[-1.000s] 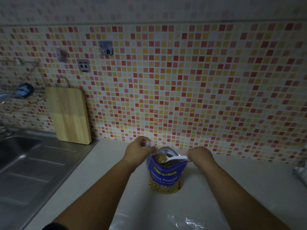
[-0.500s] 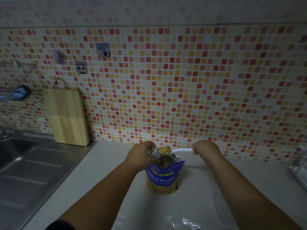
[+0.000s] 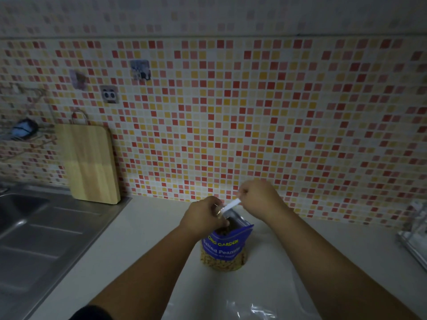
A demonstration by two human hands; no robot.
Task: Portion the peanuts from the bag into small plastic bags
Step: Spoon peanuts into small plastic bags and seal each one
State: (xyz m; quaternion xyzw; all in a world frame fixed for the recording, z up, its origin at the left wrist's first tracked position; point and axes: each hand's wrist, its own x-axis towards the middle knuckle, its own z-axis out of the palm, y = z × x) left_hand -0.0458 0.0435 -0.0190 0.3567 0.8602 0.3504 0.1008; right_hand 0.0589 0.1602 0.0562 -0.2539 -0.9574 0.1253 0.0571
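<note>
Countertop (image 3: 143,239), peanut bag (image 3: 224,250) just beneath left grip (image 3: 203,218)

Pale countertop (image 3: 147,239), pretty dim in here. Blue peanut bag (image 3: 225,250) stands upright on it about dead center. Clear plastic bags (image 3: 254,308) lie flat at 6 o'clock. Steel sink (image 3: 34,227) is set in at 9, with a wooden cutting board (image 3: 90,162) standing on its back edge around 10. Some rack (image 3: 413,241) sits at 3, too blurry to tell more.

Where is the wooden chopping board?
In the head view, the pale wooden chopping board stands on the left, leaning against the mosaic tiled wall, at the back of the steel sink.
</note>
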